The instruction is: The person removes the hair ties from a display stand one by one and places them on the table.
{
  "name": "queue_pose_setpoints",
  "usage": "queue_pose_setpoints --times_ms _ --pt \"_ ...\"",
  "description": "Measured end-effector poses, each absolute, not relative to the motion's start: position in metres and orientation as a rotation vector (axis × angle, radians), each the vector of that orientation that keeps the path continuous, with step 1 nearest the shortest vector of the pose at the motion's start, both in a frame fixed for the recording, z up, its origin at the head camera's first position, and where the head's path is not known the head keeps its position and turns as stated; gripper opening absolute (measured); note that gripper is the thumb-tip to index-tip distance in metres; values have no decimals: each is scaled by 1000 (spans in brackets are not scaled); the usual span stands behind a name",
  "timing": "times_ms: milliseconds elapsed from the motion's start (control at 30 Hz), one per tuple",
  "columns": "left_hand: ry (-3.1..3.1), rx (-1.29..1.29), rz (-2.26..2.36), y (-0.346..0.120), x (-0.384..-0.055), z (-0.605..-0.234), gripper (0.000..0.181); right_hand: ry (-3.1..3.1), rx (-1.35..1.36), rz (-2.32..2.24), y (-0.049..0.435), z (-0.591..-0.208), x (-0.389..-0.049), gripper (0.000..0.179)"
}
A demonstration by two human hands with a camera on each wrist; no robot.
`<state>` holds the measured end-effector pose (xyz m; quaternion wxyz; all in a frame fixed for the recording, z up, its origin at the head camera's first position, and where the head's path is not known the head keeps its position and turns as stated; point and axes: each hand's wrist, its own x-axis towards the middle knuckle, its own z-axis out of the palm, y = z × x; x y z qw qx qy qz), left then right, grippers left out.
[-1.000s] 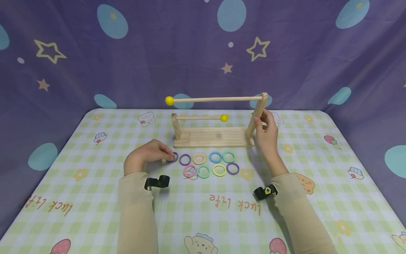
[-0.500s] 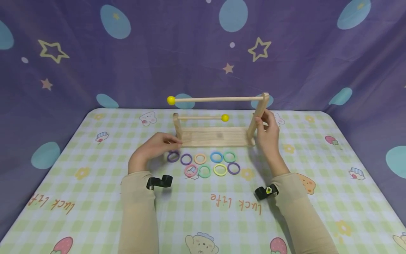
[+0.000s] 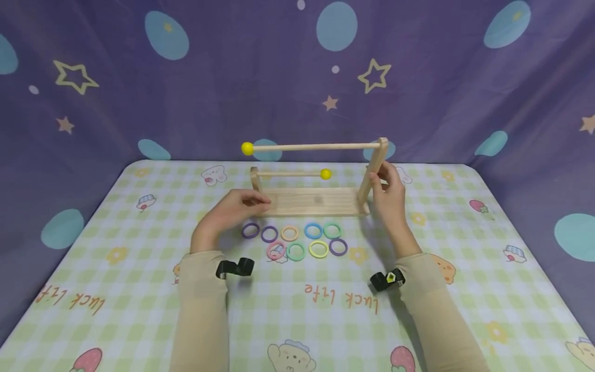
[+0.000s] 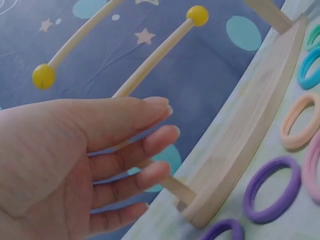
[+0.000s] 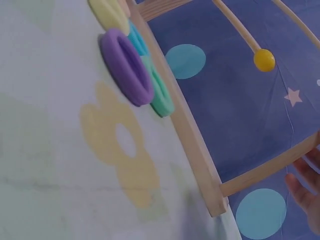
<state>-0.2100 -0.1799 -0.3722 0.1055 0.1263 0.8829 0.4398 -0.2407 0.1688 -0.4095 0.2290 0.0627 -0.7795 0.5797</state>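
Observation:
A wooden rack (image 3: 318, 201) has a flat base, two posts and two horizontal rods tipped with yellow balls. My left hand (image 3: 237, 206) is at its short left post, fingers loosely bent. In the left wrist view the thumb and fingers of this left hand (image 4: 100, 155) stand apart with nothing between them. At the tall right post (image 3: 373, 170), my right hand (image 3: 390, 194) holds on, thumb in front and fingers behind. The right wrist view shows only some fingertips against that post. Several coloured hair ties, such as a purple one (image 4: 250, 212), lie before the rack.
The hair ties lie flat in two loose rows, among them a blue one (image 3: 307, 231) and a yellow one (image 3: 311, 253). A checked tablecloth (image 3: 297, 315) covers the table. Behind it hangs a purple patterned curtain (image 3: 260, 98).
My left hand has let go of the leftmost purple hair tie and moved up and right to the rack's short post. My right hand stays at the tall post.

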Motion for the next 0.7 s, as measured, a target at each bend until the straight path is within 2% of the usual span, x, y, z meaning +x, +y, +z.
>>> queue_pose_setpoints --times_ms 133,367,567,700 --pt "2636 429 1336 -173 -213 -377 30 -2165 171 1645 169 -405 -241 43" --pt "2686 387 1369 -164 -207 -382 31 -2262 173 1647 159 -372 -213 43" --pt "2808 367 1332 -159 -193 -379 38 -2271 233 1579 165 -372 -197 40" --pt "2925 339 1248 -158 -181 -377 37 -2284 287 1523 176 -385 -194 41"
